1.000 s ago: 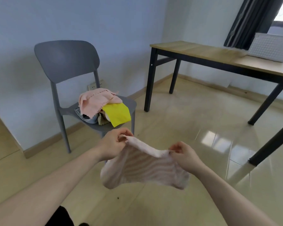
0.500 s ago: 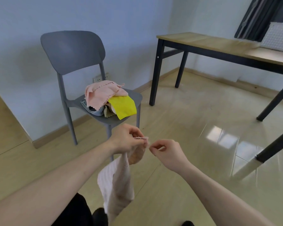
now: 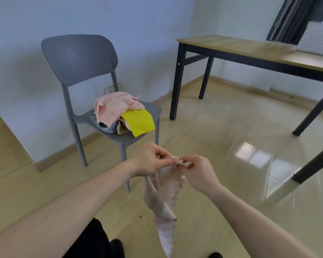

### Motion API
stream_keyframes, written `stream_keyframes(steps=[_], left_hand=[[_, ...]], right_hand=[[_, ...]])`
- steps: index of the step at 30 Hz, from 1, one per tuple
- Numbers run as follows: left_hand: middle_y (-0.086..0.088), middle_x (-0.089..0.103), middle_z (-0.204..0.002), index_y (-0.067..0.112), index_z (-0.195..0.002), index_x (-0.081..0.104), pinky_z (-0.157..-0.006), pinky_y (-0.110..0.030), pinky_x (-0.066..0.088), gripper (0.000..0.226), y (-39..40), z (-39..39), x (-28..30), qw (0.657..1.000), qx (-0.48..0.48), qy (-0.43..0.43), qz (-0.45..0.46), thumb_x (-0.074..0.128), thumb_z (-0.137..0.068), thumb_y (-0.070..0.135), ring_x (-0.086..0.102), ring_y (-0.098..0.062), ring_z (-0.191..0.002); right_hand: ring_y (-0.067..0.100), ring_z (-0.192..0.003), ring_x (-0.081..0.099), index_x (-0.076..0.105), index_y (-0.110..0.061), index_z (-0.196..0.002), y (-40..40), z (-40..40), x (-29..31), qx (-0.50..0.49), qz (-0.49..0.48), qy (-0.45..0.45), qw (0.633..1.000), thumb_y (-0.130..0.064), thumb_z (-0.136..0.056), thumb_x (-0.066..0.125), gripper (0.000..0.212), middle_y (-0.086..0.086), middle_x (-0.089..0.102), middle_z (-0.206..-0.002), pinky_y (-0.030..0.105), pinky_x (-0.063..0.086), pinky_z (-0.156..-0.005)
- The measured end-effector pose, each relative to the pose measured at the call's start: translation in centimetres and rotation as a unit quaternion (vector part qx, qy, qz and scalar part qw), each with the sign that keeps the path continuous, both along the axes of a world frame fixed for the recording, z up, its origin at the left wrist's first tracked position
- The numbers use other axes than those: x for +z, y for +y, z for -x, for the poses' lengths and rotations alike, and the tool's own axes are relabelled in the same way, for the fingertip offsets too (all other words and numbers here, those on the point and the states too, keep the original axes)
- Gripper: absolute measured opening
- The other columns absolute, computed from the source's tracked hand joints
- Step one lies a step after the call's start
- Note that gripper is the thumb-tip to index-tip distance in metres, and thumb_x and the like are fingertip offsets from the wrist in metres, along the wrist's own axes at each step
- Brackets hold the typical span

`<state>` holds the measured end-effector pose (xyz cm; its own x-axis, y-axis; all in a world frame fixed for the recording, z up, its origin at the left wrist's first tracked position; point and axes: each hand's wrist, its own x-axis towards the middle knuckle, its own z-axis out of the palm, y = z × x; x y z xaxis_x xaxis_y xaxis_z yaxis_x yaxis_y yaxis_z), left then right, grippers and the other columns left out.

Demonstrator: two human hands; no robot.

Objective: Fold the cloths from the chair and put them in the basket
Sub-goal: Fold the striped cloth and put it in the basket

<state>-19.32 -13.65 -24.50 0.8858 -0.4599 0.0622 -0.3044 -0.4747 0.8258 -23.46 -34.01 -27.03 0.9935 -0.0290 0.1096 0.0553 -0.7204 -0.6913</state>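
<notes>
— Head view first: what are the hands doing?

— Both meet in front of the body, low in the middle of the view. The left hand (image 3: 149, 161) has its fingers curled and its thumb pressed over the top edge of a pale pink striped cloth (image 3: 166, 198). The right hand (image 3: 198, 174) pinches the same edge just beside it, thumb and forefinger closed on the fabric, the other fingers loosely bent.

— And the cloth itself?

— It hangs from the two pinches in a long, narrow, bunched drape, down toward the floor (image 3: 222, 146), its lowest tip close to the bottom of the view (the weave looks striped, though it is a bit blurred).

— Where are the rest of the cloths?

— Heaped on the seat of the grey chair (image 3: 78, 58), which stands against the wall beyond the hands. A peach cloth (image 3: 116, 107) lies on top of the heap; a yellow cloth (image 3: 138, 121) spills forward over the seat's front edge; grey and beige pieces show underneath, too crumpled to tell apart.

— The basket?

— A white perforated basket (image 3: 319, 40) sits on the wooden table (image 3: 231, 45) at the far right, well apart from the chair and the hands, partly cut off by the edge of the view. What it holds cannot be seen. A dark curtain (image 3: 287, 17) hangs behind it.
</notes>
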Motion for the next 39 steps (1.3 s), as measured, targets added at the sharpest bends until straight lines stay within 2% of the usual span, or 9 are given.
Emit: stream_keyframes(steps=[4,12,16,19,22,25,28,34,39], left_hand=[[0.015,0.054,-0.066,0.017,-0.080,0.075,-0.060,-0.024,0.036,0.048,0.6,-1.4,-0.9,0.989,0.000,-0.066,-0.131,0.081,-0.068,0.063,0.042,-0.005,-0.062],[0.003,0.065,-0.078,0.023,-0.071,0.061,-0.059,-0.035,0.044,0.034,2.0,-3.8,-3.3,0.931,0.043,-0.087,-0.352,0.067,-0.091,0.050,0.062,-0.025,-0.080],[0.006,0.060,-0.066,0.025,-0.063,0.058,-0.057,-0.035,0.046,0.041,1.2,-5.9,-3.7,0.931,0.077,-0.105,-0.341,0.064,-0.093,0.052,0.061,-0.024,-0.071],[0.006,0.055,-0.060,0.026,-0.058,0.057,-0.056,-0.036,0.047,0.033,-0.5,-8.2,-3.4,0.938,0.114,-0.141,-0.297,0.065,-0.090,0.029,0.057,-0.027,-0.072],[0.010,0.073,-0.078,0.035,-0.082,0.077,-0.059,-0.032,0.049,0.012,-2.7,-10.0,-2.3,0.946,0.164,-0.194,-0.202,0.069,-0.088,0.030,0.062,-0.020,-0.079],[0.011,0.077,-0.084,0.033,-0.089,0.080,-0.063,-0.033,0.049,0.007,-4.3,-10.9,-1.8,0.948,0.169,-0.239,-0.126,0.073,-0.088,0.031,0.062,-0.016,-0.079],[0.009,0.076,-0.082,0.028,-0.089,0.081,-0.066,-0.035,0.050,0.009,-4.6,-9.6,-2.7,0.953,0.130,-0.258,-0.094,0.074,-0.086,0.024,0.062,-0.018,-0.079],[0.009,0.066,-0.063,0.024,-0.080,0.077,-0.056,-0.029,0.044,0.021,-4.2,-4.7,-8.8,0.981,-0.006,-0.090,-0.174,0.069,-0.088,0.041,0.057,-0.006,-0.059],[0.003,0.039,-0.056,0.013,-0.063,0.050,-0.051,-0.031,0.026,0.039,-4.7,-0.9,-17.4,0.946,-0.096,0.028,-0.307,0.070,-0.091,0.032,0.034,-0.012,-0.055]], right_hand=[[0.012,-0.067,0.062,0.075,-0.025,-0.087,-1.7,-0.8,0.4,-0.005,-0.023,0.047,0.999,-0.013,-0.087,0.064,0.016,-0.011,0.068,-0.071,0.021,0.047,-0.061],[0.026,-0.065,0.051,0.049,-0.019,-0.062,-6.3,-2.0,-1.3,-0.009,0.112,0.067,0.991,-0.011,-0.089,0.054,0.028,-0.003,0.056,-0.061,0.034,0.040,-0.056],[0.032,-0.069,0.052,0.044,-0.026,-0.055,-9.6,-3.3,-1.8,-0.037,0.203,0.097,0.974,-0.026,-0.094,0.057,0.041,-0.004,0.050,-0.058,0.034,0.038,-0.054],[0.032,-0.076,0.059,0.056,-0.031,-0.060,-11.5,-4.5,-1.0,-0.071,0.226,0.078,0.968,-0.034,-0.096,0.057,0.036,-0.004,0.060,-0.064,0.034,0.045,-0.058],[0.036,-0.091,0.068,0.075,-0.026,-0.085,-13.3,-5.3,0.4,-0.093,0.232,0.007,0.968,-0.035,-0.099,0.058,0.024,0.005,0.076,-0.089,0.038,0.052,-0.068],[0.039,-0.081,0.064,0.070,-0.028,-0.082,-15.1,-5.5,1.4,-0.105,0.194,-0.057,0.974,-0.025,-0.098,0.063,0.018,0.011,0.076,-0.085,0.037,0.042,-0.063],[0.028,-0.084,0.070,0.079,-0.030,-0.093,-16.6,-4.2,0.3,-0.097,0.150,-0.065,0.982,-0.018,-0.093,0.067,0.017,0.002,0.079,-0.089,0.036,0.052,-0.070],[-0.007,-0.059,0.056,0.078,-0.030,-0.088,-18.8,0.8,-6.9,-0.041,0.137,0.073,0.987,-0.018,-0.092,0.070,0.015,-0.021,0.063,-0.062,0.013,0.040,-0.058],[-0.007,-0.084,0.062,0.076,-0.034,-0.101,-18.9,4.6,-14.9,-0.015,0.085,0.243,0.966,-0.026,-0.096,0.068,0.012,-0.020,0.070,-0.092,0.006,0.041,-0.066]])
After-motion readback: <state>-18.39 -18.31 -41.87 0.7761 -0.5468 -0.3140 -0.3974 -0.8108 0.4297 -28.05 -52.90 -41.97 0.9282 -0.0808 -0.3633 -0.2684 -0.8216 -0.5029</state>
